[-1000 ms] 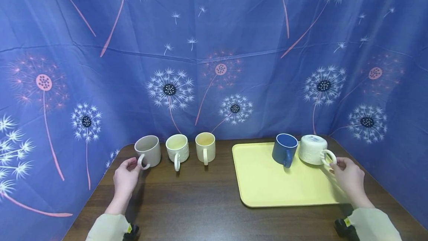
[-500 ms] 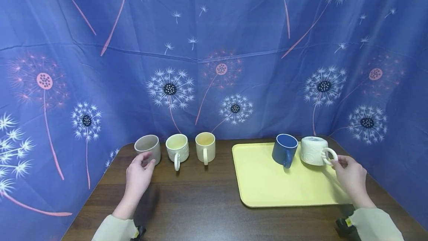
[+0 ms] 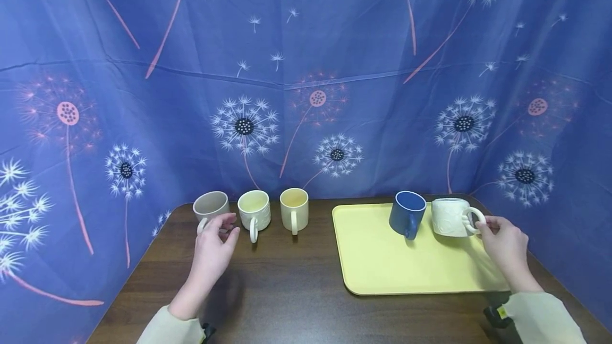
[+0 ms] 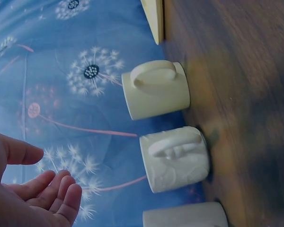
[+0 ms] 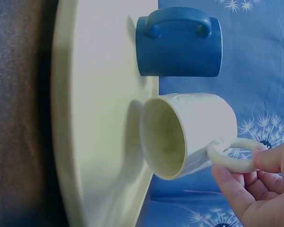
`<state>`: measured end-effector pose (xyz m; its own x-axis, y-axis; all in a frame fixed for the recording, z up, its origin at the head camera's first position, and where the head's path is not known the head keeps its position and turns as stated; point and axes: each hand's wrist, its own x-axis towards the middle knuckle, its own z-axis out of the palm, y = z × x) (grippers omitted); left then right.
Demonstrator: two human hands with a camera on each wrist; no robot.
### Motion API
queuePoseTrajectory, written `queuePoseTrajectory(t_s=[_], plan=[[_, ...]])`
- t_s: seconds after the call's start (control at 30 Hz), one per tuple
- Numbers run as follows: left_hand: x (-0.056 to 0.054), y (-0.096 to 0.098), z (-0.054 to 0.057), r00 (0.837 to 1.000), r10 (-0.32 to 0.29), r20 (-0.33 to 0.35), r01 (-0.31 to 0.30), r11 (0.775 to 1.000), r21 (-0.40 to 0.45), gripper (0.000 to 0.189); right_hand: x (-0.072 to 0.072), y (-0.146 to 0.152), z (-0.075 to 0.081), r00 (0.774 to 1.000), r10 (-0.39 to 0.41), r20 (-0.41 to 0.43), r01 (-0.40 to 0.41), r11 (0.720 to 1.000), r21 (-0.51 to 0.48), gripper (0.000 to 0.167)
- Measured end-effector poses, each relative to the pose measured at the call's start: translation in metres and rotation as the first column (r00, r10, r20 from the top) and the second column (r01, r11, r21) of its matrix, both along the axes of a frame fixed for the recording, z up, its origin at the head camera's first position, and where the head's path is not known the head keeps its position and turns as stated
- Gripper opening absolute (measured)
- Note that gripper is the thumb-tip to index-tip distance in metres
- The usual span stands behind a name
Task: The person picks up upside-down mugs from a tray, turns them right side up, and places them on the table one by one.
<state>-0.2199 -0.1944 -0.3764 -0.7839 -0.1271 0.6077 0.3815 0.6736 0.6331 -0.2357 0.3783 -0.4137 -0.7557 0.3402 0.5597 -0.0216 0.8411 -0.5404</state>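
My right hand [image 3: 505,244] pinches the ring handle of a white embossed mug [image 3: 447,219]. This mug is upside down, and in the right wrist view its mouth faces the tray at a tilt; I cannot tell whether the rim touches. Beside it on the yellow tray [image 3: 382,264] stands an upright blue mug [image 5: 180,49]. My left hand [image 3: 212,251] hovers with loosely bent fingers before the grey mug [image 3: 210,205], partly covering it. Nothing is between those fingers in the left wrist view. An upright white patterned mug [image 4: 175,168] stands right of the grey one.
A cream mug [image 3: 288,216] ends the row of mugs at the back of the brown wooden table [image 3: 287,291]. Close behind hangs a blue dandelion-print cloth [image 3: 382,100], which also encloses both sides. The tray occupies the right part of the table.
My left hand has moved right, away from the grey mug's handle. My right hand has shifted slightly right with the white embossed mug, whose underside shows less now.
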Motion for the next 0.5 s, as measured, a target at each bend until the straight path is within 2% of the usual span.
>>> queuePoseTrajectory(t_s=[0.23,0.5], plan=[[0.004,0.015,0.005,0.999,-0.022,-0.03,0.018,0.994,-0.103,0.028,-0.001,-0.003,0.007,1.0,0.004,-0.018,-0.003,1.0,0.029,0.022],[0.007,0.033,0.011,0.994,-0.08,-0.076,0.068,0.987,-0.146,0.028,-0.001,-0.008,0.017,0.999,0.012,-0.034,-0.01,0.997,0.071,0.021]])
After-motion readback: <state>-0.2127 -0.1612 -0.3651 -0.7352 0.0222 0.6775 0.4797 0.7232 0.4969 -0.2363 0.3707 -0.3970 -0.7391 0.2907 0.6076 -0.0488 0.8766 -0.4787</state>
